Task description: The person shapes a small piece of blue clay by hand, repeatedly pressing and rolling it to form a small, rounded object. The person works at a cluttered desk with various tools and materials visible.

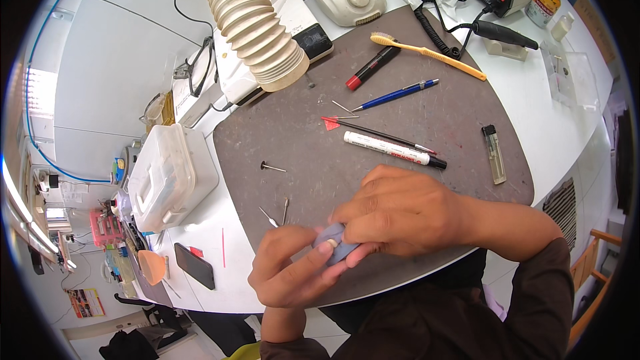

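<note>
Close to the mat's near edge, both my hands meet around a small grey-blue dental model (341, 252). My left hand (288, 265) grips its left side, fingers closed. From the right, my right hand (404, 211) curls over the top, its fingers pressed against the piece. Between the fingertips shows a small cream tooth-like bit (331, 243); the rest of the model is mostly covered by my fingers. Just beyond my left hand lie two thin rotary burs (286, 211), and a disc on a shank (265, 166) rests farther up the mat.
On the brown mat (267, 133) lie a white marker (387, 147), thin brush (387, 135), blue pencil (397, 95), red-tipped marker (372, 67), yellow toothbrush (433, 53) and lighter (495, 153). A ribbed hose (257, 27) overhangs the back; a white box (172, 177) and phone (194, 267) stay left.
</note>
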Action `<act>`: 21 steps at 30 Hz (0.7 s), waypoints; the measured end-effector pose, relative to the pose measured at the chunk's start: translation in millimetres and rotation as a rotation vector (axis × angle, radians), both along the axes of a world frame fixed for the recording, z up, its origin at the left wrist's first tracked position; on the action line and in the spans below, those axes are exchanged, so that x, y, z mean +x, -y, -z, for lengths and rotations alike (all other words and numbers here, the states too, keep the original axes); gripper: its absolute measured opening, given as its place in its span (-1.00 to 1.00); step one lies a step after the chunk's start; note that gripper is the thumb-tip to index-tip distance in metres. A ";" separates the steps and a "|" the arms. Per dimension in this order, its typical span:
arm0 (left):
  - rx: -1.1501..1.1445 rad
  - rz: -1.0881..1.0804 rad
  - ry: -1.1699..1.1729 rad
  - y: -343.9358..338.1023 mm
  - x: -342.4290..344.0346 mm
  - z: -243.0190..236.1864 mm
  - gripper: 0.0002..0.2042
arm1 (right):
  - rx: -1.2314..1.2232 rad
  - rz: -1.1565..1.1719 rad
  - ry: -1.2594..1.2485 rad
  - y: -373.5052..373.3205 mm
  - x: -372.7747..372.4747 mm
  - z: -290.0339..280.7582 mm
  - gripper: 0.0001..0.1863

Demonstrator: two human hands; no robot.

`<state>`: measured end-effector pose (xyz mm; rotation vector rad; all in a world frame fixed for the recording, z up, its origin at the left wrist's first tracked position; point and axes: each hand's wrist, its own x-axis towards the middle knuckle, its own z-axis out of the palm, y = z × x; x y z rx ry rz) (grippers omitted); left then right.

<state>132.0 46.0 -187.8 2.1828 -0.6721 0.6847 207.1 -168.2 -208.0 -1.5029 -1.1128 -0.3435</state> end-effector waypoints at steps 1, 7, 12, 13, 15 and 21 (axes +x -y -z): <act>0.020 0.010 0.019 -0.6 0.7 -0.7 -0.62 | 0.008 0.002 0.005 -0.4 -0.1 0.5 -0.72; 0.070 -0.058 0.079 6.9 2.0 -3.4 -0.63 | -0.001 0.010 0.016 -0.1 0.3 2.1 -0.69; 0.149 -0.023 0.124 1.9 2.6 -1.3 -0.61 | -0.012 0.010 0.045 1.3 1.8 1.8 -0.69; 0.168 0.002 0.137 1.1 3.2 -2.1 -0.61 | -0.010 0.011 0.056 1.2 2.2 2.1 -0.70; 0.145 -0.006 0.117 3.7 3.0 -3.0 -0.62 | -0.017 0.014 0.083 1.5 3.0 1.0 -0.71; 0.108 -0.015 0.080 5.1 0.8 -2.7 -0.64 | -0.039 -0.006 0.123 4.0 5.7 -0.7 -0.73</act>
